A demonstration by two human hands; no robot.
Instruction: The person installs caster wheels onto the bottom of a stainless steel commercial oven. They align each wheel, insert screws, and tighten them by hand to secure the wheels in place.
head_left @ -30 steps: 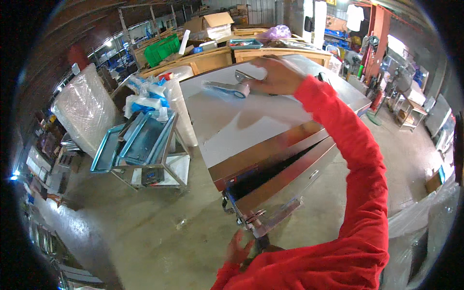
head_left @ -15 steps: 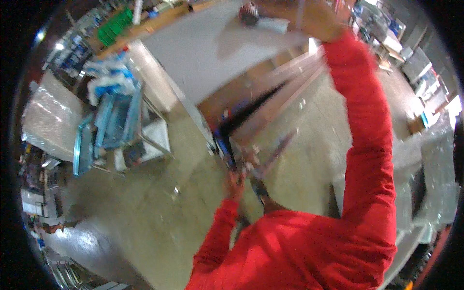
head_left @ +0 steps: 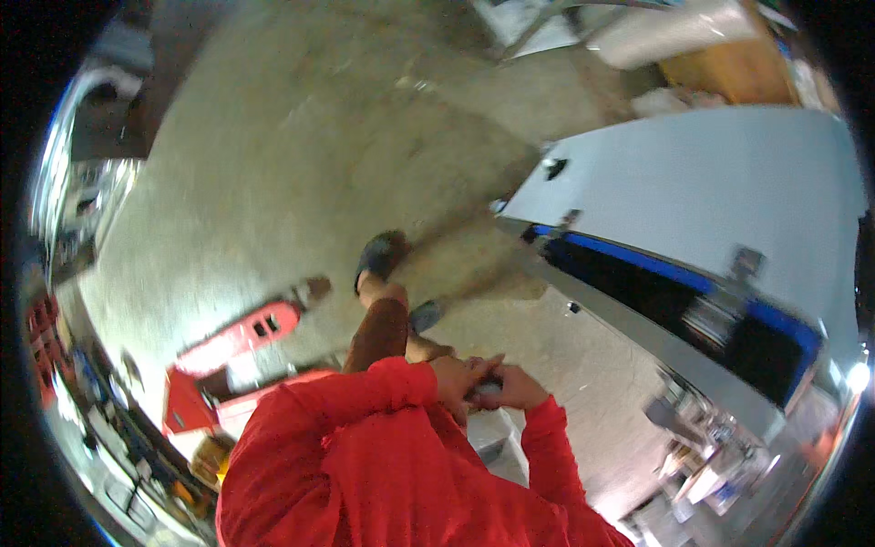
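My left hand [head_left: 453, 383] and my right hand [head_left: 521, 388] meet close in front of my body. Between them is a small dark grey object [head_left: 486, 387], blurred and partly covered by fingers, so its kind is unclear. The fingers of both hands are bent around it. To my right stands a large pale grey cabinet-like unit [head_left: 656, 173]. Its near side has a long dark opening [head_left: 629, 273] edged in blue, with metal hinge-like fittings [head_left: 715, 314] along it.
A red tool case [head_left: 246, 337] lies on the floor at my left, by an open red box [head_left: 187, 406]. Cluttered parts [head_left: 711, 456] lie at the lower right. A plastic-wrapped roll [head_left: 674, 32] is at the far right. My dark shoe [head_left: 383, 253] stands on the concrete floor [head_left: 301, 164].
My view has swung round, putting the grey unit on my right. My right arm has come down from over its top, and my left hand has left its edge; both hands are now together.
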